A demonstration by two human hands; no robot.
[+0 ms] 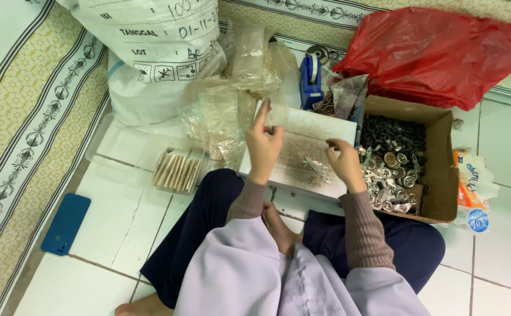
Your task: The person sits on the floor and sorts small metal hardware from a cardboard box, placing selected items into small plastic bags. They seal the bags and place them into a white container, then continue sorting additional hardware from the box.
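Note:
I sit cross-legged on a tiled floor. My left hand (264,142) is raised over a white board (319,126) and pinches a small clear plastic bag (276,113) by its edge. My right hand (343,158) hovers at the board's right side, fingers curled around small metal pieces that I cannot make out clearly. A few shiny metal parts (315,167) lie on the board between both hands. An open cardboard box (439,167) at my right holds several dark screws and silver metal fittings.
A clear tray (121,149) with filled packets (176,171) lies left of my knee. Crumpled clear bags (226,111), a white sack (156,52), a blue tape dispenser (311,79) and a red plastic bag (436,52) lie behind. A blue phone (66,223) rests on the floor.

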